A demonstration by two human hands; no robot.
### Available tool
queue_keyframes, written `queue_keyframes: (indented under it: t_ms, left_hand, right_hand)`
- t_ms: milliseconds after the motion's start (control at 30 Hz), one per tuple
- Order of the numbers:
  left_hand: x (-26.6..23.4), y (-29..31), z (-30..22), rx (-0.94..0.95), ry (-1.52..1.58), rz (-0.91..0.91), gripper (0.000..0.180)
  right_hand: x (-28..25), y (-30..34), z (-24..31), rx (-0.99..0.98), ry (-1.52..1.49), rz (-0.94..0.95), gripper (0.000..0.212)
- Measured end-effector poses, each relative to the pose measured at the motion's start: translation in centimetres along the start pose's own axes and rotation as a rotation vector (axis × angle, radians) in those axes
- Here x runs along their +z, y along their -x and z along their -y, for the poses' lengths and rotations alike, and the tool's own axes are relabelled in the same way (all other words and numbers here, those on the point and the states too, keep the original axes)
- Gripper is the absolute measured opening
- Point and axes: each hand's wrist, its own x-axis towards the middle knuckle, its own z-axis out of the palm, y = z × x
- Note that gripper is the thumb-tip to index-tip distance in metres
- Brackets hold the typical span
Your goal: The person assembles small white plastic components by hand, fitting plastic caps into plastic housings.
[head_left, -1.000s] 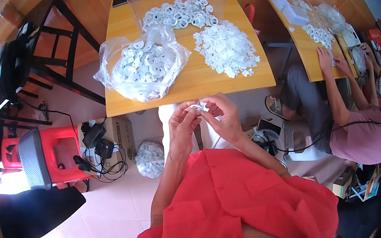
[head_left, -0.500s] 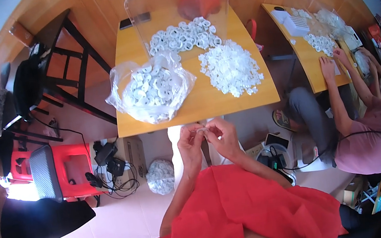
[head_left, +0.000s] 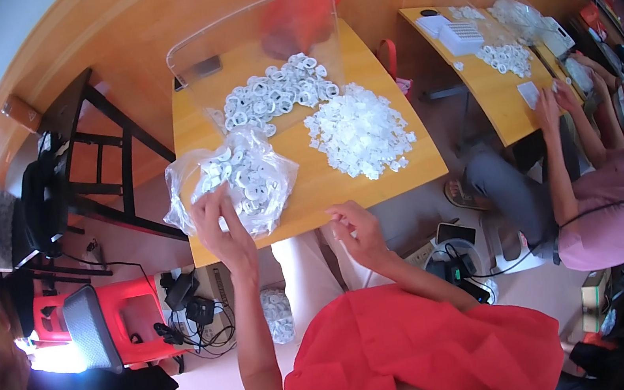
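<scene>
My left hand [head_left: 224, 227] reaches over the near edge of a clear plastic bag [head_left: 281, 177] filled with white ring-shaped pieces [head_left: 250, 180]. Its fingers are bent and somewhat apart, and no held piece shows. Off the table's front edge, my right hand [head_left: 359, 232] hangs with loosely curled fingers, thumb apart from them, nothing visible in it. Nearest to it on the table lies a heap of small translucent white pieces [head_left: 361, 132]. Behind the bag, more white rings [head_left: 274, 92] are spread in a clear plastic tray [head_left: 248, 14] with a raised rim.
The wooden table [head_left: 313, 203] has a dark phone [head_left: 206, 67] at its back left and a red bag [head_left: 294, 14] behind. On the right, a person in pink [head_left: 609, 209] works at another table [head_left: 504, 116]. Red stools [head_left: 134, 316] and cables [head_left: 207, 329] are at left.
My hands were together, pinching a small whitish piece below the table edge. They have parted: the left moved up and left to the bag, the right slightly rightward. The view has tilted.
</scene>
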Motion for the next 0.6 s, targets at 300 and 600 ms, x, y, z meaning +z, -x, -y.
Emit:
queue_keyframes:
  t_ms: [300,600]
  left_hand:
    - [0.0,3.9,-0.9,-0.049,-0.004,0.004,0.034]
    - [3.0,11.0,-1.6,-0.363,0.328,0.323,0.025]
  right_hand:
    - [-0.6,-7.2,-4.2,-0.081,0.234,-0.039,0.007]
    - [8.4,-19.7,-9.6,-0.155,0.322,-0.008,0.025]
